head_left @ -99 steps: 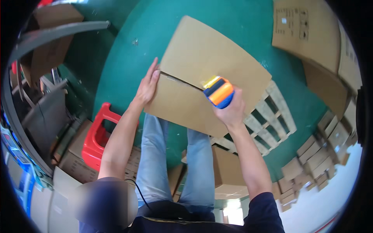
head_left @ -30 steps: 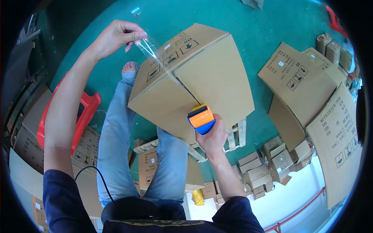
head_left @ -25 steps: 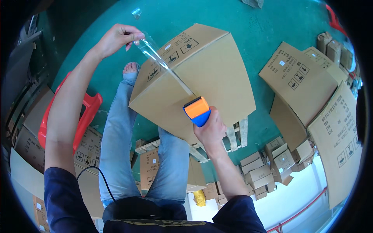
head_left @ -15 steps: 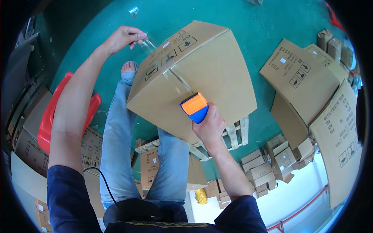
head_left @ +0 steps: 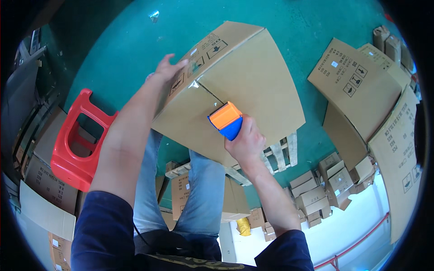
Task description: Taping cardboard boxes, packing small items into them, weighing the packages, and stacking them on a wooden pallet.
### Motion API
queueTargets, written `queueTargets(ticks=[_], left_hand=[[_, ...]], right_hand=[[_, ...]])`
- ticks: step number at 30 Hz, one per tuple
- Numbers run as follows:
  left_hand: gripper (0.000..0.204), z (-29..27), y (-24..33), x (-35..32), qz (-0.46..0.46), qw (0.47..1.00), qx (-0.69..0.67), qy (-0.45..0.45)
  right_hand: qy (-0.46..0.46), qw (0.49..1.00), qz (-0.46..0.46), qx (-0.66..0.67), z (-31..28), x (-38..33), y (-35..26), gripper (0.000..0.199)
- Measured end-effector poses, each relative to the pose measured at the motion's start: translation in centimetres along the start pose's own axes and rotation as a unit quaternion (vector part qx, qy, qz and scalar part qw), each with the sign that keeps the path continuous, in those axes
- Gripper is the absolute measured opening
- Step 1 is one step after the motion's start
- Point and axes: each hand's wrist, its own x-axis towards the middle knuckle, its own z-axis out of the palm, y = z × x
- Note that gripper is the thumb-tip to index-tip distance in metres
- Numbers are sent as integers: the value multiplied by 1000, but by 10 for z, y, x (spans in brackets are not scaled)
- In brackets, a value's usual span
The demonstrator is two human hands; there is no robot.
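A large brown cardboard carton (head_left: 253, 86) stands tilted in view before me, with dark printed symbols on its left side. My right hand (head_left: 247, 139) grips an orange and blue tape dispenser (head_left: 226, 118), whose toothed edge rests at or just over the seam in the carton's top. Shiny clear tape (head_left: 195, 84) shows where that seam meets the left edge. Against the printed side lies my left hand (head_left: 169, 69), its fingers spread and holding nothing; part of its palm is hidden by my wrist.
Wooden pallet slats (head_left: 282, 152) show under the carton. A red plastic stool (head_left: 61, 151) stands at my left. To the right are big opened cartons (head_left: 361, 90), with a pile of small boxes (head_left: 312, 198) nearer me. A plastic scrap (head_left: 154, 16) lies on the green floor.
My left hand has let go of the loose tape end and moved right and down onto the carton's printed side. The dispenser in my right hand has barely moved.
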Motion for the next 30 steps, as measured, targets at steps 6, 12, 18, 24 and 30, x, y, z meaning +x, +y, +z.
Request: queueTargets(ticks=[6,12,18,24,30], left_hand=[[55,57,54,-63,288,954,82,7],[51,64,71,-98,450,821,271,222],[43,100,49,-110,498,737,379,255],[41,97,53,-99,571,600,456,324],[40,101,39,-103,559,562,503,346]], right_hand=[[4,1000,4,13,1,4,3,39],[3,1000,16,18,-1,8,-7,38],[-11,999,24,38,-7,3,-12,36],[49,994,4,98,-11,-31,18,35],[50,994,-1,98,12,-60,52,37]])
